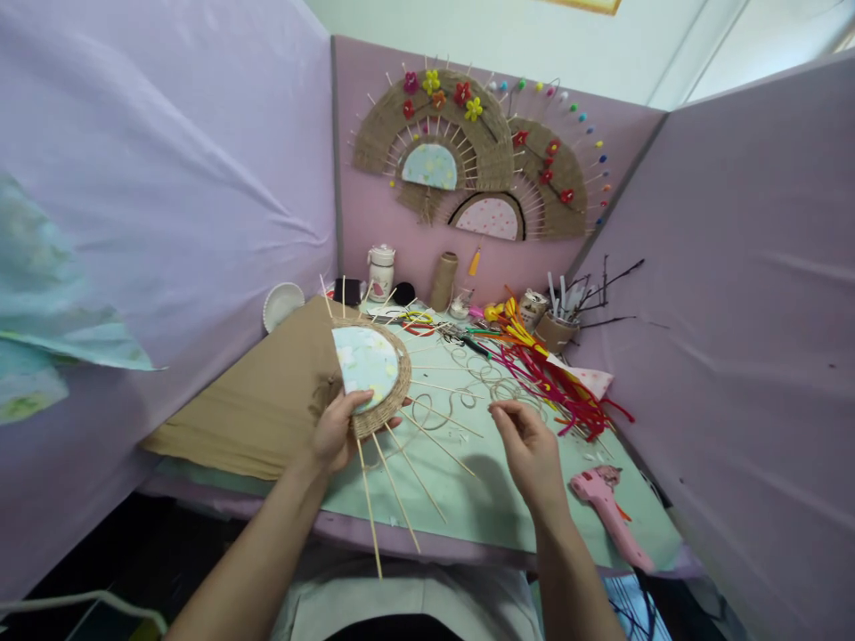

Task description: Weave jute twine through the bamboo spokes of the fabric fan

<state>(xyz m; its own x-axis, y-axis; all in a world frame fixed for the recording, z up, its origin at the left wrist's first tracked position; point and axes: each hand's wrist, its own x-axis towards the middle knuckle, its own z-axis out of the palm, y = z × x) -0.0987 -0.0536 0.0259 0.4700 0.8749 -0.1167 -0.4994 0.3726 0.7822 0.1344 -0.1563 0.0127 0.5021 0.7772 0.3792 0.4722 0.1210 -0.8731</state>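
My left hand [339, 429] grips a half-round woven fan [403, 369] by its lower end, thumb on the pale blue flowered cloth [366, 363] at its centre. Thin sticks [427, 490] spread outward from its tan woven band, some pointing toward me. To the right, my right hand [527, 441] is closed in a pinch beside the stick tips, raised over the table. Whatever is between those fingertips is too fine to make out. Loose thin cord [460, 401] lies in curls between the fan and my right hand.
A pink glue gun [611, 516] lies at the right edge. Red and orange pipe cleaners [554, 383], pliers [471, 340] and a twine cone [443, 281] sit farther back. Brown cloth [247, 401] covers the left side. Decorated woven fans [494, 133] are pinned to the back panel.
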